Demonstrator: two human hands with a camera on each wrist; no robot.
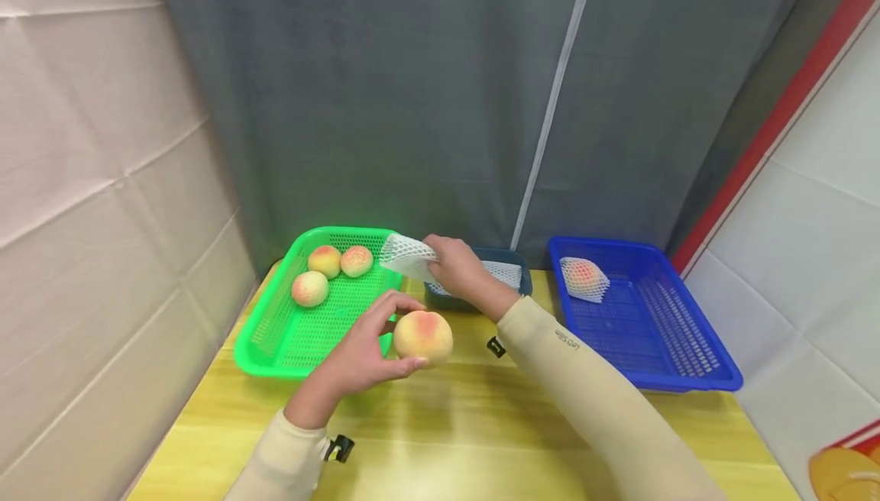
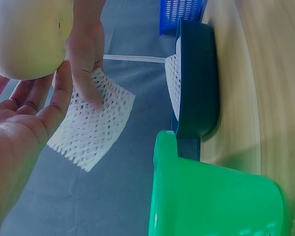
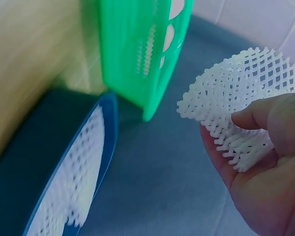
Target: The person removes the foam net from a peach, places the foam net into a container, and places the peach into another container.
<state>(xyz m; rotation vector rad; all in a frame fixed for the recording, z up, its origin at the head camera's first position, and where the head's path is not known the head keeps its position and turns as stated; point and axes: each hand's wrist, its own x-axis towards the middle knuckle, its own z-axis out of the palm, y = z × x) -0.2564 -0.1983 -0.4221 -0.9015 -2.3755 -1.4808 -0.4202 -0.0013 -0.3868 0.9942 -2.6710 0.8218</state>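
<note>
My left hand (image 1: pixel 357 352) holds a peach (image 1: pixel 424 337) between thumb and fingers, above the table in front of the green basket. In the left wrist view the peach (image 2: pixel 29 37) rests against the fingertips. My right hand (image 1: pixel 459 266) pinches a white foam net sleeve (image 1: pixel 407 255), flattened, between thumb and fingers; the right wrist view shows the net (image 3: pixel 241 98) clearly. The sleeve is apart from the peach, behind it and slightly left. Below the right hand stands a small dark basket (image 1: pixel 525 283) holding more white foam nets (image 1: pixel 505 273).
At the left a green basket (image 1: pixel 271 333) holds three bare peaches (image 1: pixel 310 289). A blue basket (image 1: pixel 687 379) at the right contains one peach in a net (image 1: pixel 583 278). The wooden table (image 1: pixel 481 440) meets a grey curtain (image 1: pixel 385 104) behind and white walls on both sides.
</note>
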